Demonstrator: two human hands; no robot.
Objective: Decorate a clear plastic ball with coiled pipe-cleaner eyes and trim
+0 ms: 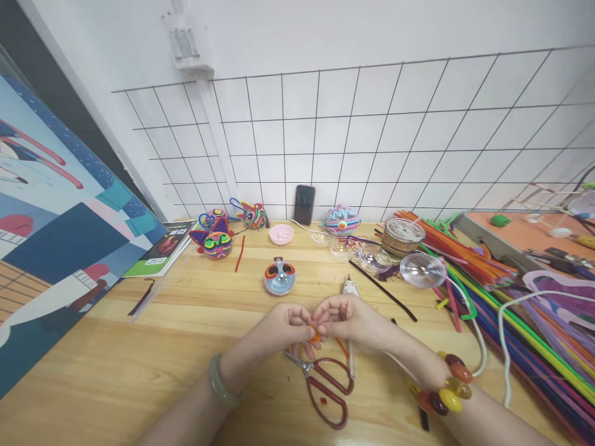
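My left hand (290, 326) and my right hand (348, 321) meet above the wooden table, fingertips pinched together. Between them is a small curled piece of orange pipe cleaner (315, 336), partly covered by the fingers. Just below lie scissors (307, 366) with dark red handles, blades partly behind my left hand. A glue gun (351, 287) pokes out behind my right hand, its nozzle pointing away from me. Farther back sits a clear plastic ball (281, 282) with orange-and-black coiled eyes.
Finished colourful balls (217, 243), a pink bowl (281, 234) and a phone (304, 204) line the back. Clear half-shells (423, 270) and a round tub (403, 236) stand right of centre. Bundled pipe cleaners (525, 337) and a white cable (502, 334) fill the right side.
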